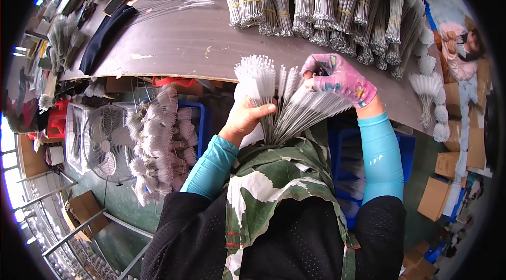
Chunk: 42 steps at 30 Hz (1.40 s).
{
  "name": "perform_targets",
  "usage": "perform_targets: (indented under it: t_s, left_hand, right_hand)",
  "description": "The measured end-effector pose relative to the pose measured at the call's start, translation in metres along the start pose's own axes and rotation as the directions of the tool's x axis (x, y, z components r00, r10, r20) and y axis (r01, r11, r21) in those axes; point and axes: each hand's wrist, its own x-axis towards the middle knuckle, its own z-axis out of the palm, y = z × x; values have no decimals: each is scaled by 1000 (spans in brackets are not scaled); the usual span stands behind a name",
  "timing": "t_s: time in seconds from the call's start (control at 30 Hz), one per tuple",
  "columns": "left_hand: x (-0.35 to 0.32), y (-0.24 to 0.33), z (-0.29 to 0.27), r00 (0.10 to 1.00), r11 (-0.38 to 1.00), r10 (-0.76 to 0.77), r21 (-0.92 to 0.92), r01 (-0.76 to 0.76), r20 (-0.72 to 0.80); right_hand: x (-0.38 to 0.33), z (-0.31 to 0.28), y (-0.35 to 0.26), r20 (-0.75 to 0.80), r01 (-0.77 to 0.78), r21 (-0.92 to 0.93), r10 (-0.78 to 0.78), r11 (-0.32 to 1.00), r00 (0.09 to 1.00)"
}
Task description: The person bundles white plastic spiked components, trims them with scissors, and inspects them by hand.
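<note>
My bare left hand (245, 116) is closed around a bundle of thin wire brushes (257, 82) with white bristle heads pointing up. Their wire stems converge in my lap, against a camouflage apron (279, 166). More brushes of the same bundle (316, 107) fan out to the right, beneath my right hand. That right hand (337, 79) wears a pink patterned glove, its fingers curled in a pinch beside the brush heads. What lies between those fingertips is too hidden to name.
Tied bundles of wire brushes (321, 6) cover the far right of the table (179, 50). Loose brushes (179, 3) and a dark cloth sleeve (105, 40) lie at the left. Below stand a fan (107, 145), piled brushes (158, 143) and a blue crate (406, 156). Another person (458, 50) is at far right.
</note>
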Motion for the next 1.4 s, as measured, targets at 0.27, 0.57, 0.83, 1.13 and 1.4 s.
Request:
perform_targets:
  t_s: [0.27,0.57,0.83,1.13,1.4]
  left_hand:
    - [-4,21,57,1000,967,-3,253,10,-28]
    - [-9,8,9,997,997,-75,-33,76,26]
    - [-4,-3,-11,997,998,-4,-57,8,78]
    - [-9,-6,-10,997,999,-34,-16,35,67]
    - [-10,4,11,995,885,94,460,-69,-31]
  right_hand:
    - [53,19,-9,-399,378,-275,-463,884,792]
    - [62,24,13,-266,35,-245,-102,969,959]
    - [45,22,6,-213,-36,-205,-8,978,977]
    - [52,25,14,-254,-138,-434,25,890,967]
    - [52,25,18,-131,92,-259,-129,962,983]
